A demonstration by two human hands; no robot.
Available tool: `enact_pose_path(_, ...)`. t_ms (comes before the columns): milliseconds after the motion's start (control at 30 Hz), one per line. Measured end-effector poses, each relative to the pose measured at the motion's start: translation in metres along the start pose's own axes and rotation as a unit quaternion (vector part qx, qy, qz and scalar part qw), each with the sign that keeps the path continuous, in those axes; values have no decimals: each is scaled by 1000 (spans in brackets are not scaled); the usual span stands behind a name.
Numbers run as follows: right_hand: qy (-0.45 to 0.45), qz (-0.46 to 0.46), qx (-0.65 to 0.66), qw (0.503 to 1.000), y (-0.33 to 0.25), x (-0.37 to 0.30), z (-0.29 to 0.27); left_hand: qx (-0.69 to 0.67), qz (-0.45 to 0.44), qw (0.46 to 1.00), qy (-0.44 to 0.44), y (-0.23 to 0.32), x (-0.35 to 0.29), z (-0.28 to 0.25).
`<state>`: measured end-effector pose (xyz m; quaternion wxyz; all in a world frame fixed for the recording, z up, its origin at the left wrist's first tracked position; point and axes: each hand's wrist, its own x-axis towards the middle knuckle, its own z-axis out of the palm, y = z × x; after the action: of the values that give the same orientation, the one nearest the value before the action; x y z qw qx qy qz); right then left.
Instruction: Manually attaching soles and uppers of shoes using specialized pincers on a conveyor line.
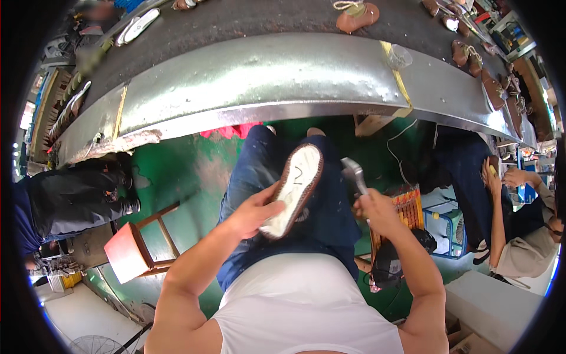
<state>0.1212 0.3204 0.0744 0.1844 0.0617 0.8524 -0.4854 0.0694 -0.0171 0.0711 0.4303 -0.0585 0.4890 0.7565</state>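
Seated person, shoe (pixel 295 189) held sole-up over the lap, its pale sole rimmed in brown. Left hand (pixel 259 209) grips the shoe at its heel end, fingers wrapped around the edge. Right hand (pixel 372 209) is closed on the handle of a hammer (pixel 354 174), apparently metal-headed, raised just beside the shoe. Steel-edged conveyor surface (pixel 265 82) ahead carries brown shoes (pixel 356 16).

Head cam, fisheye, looks steeply down at lap, close range.
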Motion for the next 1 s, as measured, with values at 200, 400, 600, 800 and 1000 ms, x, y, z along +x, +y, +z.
enact_pose_path(200,302,-143,-95,938,-32,43,-109,169,170,966,96,178,-4,27)
enact_pose_path(400,482,-92,-288,823,-6,147,-224,491,245,800,245,337,172,35)
enact_pose_path(600,511,-57,-330,792,19,194,-259,907,261,255,210,354,320,26)
enact_pose_path(800,499,-20,-316,807,18,193,-265,640,472,579,180,390,341,-8)
enact_pose_path(1000,506,18,-284,814,16,195,-260,578,295,558,517,469,371,-137)
